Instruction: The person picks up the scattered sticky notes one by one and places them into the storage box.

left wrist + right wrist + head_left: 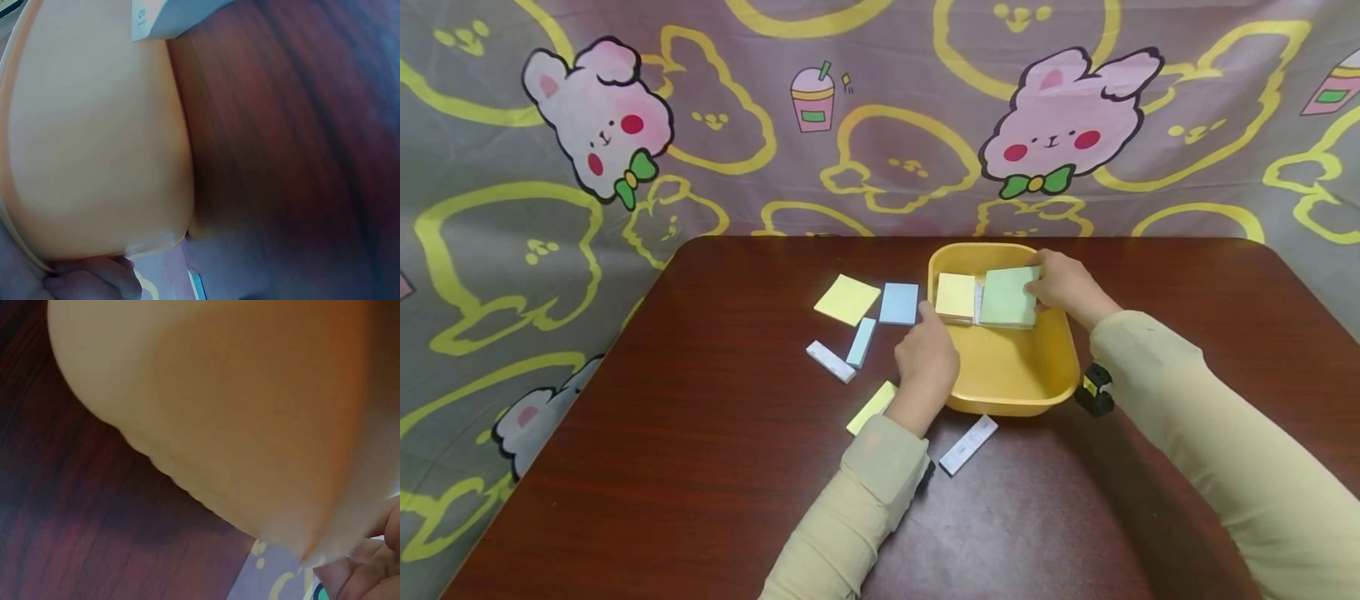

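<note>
Head: you're pinching the green note pad [1009,298] by its right edge with your right hand [1070,287], inside the yellow tub [1011,367] whose rim your left hand [927,354] is gripping; pad's probably handling light, bendy, edges suiting best | Left wrist: your fingers [94,279] are curling against the tub | Right wrist: fingers are showing, grip's unclear

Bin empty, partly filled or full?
Partly filled: a yellow pad sits in the bin, a green pad beside it; its near floor is bare.
</note>
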Demonstrator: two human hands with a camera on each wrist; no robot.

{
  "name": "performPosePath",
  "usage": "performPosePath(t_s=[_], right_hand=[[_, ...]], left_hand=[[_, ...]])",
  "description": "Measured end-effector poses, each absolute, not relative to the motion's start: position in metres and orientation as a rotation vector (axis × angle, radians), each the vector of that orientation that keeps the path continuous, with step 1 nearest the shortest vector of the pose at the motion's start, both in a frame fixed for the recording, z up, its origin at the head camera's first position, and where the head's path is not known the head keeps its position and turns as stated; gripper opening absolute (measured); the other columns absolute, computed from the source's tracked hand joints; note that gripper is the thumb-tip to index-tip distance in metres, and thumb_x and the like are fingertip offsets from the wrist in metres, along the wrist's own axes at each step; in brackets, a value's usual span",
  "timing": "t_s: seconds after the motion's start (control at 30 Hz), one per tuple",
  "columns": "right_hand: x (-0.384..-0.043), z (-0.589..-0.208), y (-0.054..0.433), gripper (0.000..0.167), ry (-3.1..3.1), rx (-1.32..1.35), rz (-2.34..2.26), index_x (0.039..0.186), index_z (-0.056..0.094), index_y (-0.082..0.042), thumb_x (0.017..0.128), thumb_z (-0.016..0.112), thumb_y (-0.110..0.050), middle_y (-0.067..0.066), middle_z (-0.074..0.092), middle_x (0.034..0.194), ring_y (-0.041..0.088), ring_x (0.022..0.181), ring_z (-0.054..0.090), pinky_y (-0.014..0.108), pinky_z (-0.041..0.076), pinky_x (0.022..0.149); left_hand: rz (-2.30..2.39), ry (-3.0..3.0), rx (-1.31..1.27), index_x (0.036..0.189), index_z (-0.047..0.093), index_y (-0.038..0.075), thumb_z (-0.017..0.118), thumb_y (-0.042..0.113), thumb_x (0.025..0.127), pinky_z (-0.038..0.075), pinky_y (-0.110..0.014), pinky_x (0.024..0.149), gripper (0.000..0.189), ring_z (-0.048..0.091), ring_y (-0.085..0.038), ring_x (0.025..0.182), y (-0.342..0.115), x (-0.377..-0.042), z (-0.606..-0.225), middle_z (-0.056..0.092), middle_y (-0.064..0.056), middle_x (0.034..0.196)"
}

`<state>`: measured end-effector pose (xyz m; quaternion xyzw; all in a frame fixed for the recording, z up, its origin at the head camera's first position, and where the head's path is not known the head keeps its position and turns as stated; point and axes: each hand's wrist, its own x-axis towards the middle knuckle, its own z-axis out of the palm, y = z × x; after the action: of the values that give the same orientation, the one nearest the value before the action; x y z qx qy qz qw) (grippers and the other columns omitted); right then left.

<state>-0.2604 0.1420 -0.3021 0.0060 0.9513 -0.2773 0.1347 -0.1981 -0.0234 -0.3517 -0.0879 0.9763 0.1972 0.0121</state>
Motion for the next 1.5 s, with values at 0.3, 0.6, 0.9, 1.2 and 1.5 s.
performPosePath(t_s=[0.3,0.6,0.9,1.2,1.5], right_hand=[[-0.259,-0.306,0.14,0.065,2.78,-0.096,-0.681,0.137,0.035,0.011,0.086,0.067,-0.014,0.033,0.046,0.128,0.039,0.105,0.048,0.051,0.043,0.097],[-0.257,-0.316,0.137,0.059,2.834,-0.276,-0.539,0.125,0.046,0.017,0.079,0.074,-0.007,0.031,0.053,0.116,0.039,0.104,0.041,0.052,0.038,0.098],[-0.25,-0.321,0.134,0.028,2.91,-0.331,-0.472,0.102,0.062,0.01,0.079,0.072,-0.004,0.024,0.066,0.099,0.031,0.081,0.055,0.045,0.047,0.079],[-0.245,-0.334,0.131,0.003,2.993,-0.382,-0.246,0.086,0.059,0.006,0.085,0.057,0.008,0.021,0.063,0.083,0.027,0.07,0.051,0.04,0.046,0.068],[-0.241,-0.343,0.129,0.016,3.093,-0.439,-0.081,0.079,0.06,0.005,0.086,0.049,0.013,0.026,0.065,0.082,0.039,0.073,0.063,0.052,0.053,0.064]], left_hand=[[0.617,3.039,-0.277,0.121,0.041,0.009,0.059,0.014,0.089,0.054,-0.037,0.065,0.037,0.07,-0.024,0.078,-0.024,-0.197,-0.351,0.073,-0.011,0.089],[0.617,3.031,-0.286,0.122,0.042,0.008,0.06,0.014,0.089,0.053,-0.036,0.063,0.039,0.07,-0.024,0.076,-0.024,-0.197,-0.352,0.072,-0.01,0.088],[0.615,3.036,-0.287,0.121,0.042,0.009,0.06,0.014,0.089,0.053,-0.036,0.062,0.038,0.07,-0.024,0.075,-0.024,-0.198,-0.354,0.072,-0.01,0.087],[0.612,3.035,-0.276,0.123,0.041,0.009,0.06,0.014,0.089,0.052,-0.035,0.06,0.039,0.07,-0.023,0.074,-0.023,-0.198,-0.354,0.072,-0.01,0.086],[0.615,3.036,-0.272,0.124,0.041,0.009,0.06,0.014,0.089,0.051,-0.035,0.06,0.041,0.069,-0.023,0.073,-0.023,-0.2,-0.354,0.072,-0.009,0.086]])
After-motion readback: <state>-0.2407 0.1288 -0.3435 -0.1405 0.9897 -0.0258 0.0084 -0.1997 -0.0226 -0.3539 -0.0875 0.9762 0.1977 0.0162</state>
